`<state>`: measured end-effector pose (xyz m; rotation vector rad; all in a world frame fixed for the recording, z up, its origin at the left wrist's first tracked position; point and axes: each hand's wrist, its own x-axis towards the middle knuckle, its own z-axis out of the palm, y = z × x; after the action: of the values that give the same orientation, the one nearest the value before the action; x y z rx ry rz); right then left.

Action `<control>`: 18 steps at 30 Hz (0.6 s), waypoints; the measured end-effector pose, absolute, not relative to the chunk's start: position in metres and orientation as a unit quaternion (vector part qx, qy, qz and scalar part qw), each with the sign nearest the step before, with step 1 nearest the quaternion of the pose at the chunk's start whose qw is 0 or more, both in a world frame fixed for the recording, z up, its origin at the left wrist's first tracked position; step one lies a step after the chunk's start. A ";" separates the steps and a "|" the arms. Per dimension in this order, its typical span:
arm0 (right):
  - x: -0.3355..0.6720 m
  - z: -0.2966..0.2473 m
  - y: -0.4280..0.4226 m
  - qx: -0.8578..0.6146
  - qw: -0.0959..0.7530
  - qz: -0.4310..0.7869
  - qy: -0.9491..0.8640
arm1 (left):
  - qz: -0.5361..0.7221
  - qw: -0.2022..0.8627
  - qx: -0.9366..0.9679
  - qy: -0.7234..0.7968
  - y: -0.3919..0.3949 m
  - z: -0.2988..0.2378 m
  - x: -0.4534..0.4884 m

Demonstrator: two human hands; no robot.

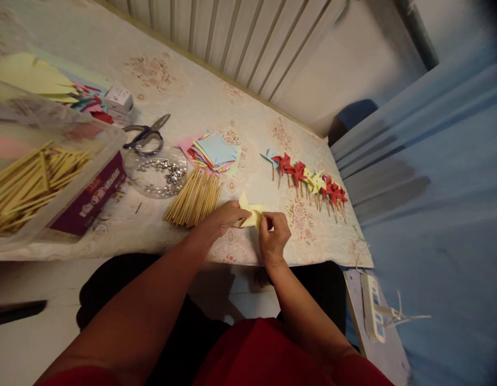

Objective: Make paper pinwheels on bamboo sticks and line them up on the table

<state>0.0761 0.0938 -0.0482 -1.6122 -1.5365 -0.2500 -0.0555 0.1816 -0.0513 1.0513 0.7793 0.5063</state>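
Observation:
Between my hands, near the table's front edge, is a yellow paper pinwheel with folded blades. My left hand grips its left side between thumb and fingers. At its right side my right hand is closed in a pinch by the paper; whatever lies between those fingertips is too small to make out. Just left of my hands lies a bundle of thin wooden sticks. Behind it sits a stack of coloured paper squares, blue on top. A round clear dish holds small shiny metal pieces.
Scissors lie behind the dish. On the left stands a clear plastic bin with more sticks. Finished red, yellow and blue pinwheels lie in a row at right. A power strip is beside the table, near a blue curtain.

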 end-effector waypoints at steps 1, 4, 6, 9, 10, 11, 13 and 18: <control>0.076 -0.048 0.093 -0.645 0.441 -0.099 -0.616 | 0.237 0.772 0.474 0.352 0.181 -0.050 -0.056; 0.075 -0.048 0.093 -0.651 0.450 -0.105 -0.602 | 0.241 0.787 0.452 0.345 0.181 -0.049 -0.055; 0.076 -0.050 0.094 -0.652 0.447 -0.113 -0.603 | 0.237 0.796 0.441 0.340 0.181 -0.048 -0.055; 0.078 -0.053 0.095 -0.643 0.428 -0.119 -0.624 | 0.236 0.798 0.437 0.342 0.181 -0.049 -0.054; 0.078 -0.054 0.095 -0.639 0.423 -0.121 -0.631 | 0.236 0.797 0.437 0.344 0.181 -0.049 -0.055; 0.079 -0.055 0.095 -0.635 0.421 -0.122 -0.636 | 0.237 0.796 0.437 0.346 0.181 -0.049 -0.055; 0.079 -0.056 0.096 -0.630 0.418 -0.124 -0.642 | 0.237 0.798 0.435 0.343 0.180 -0.048 -0.055; 0.079 -0.057 0.096 -0.643 0.401 -0.117 -0.642 | 0.238 0.799 0.438 0.337 0.179 -0.040 -0.056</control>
<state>0.0792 0.0957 -0.0572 -1.6254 -1.6237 -0.2953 -0.0561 0.1792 -0.0404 0.9404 0.7227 0.5100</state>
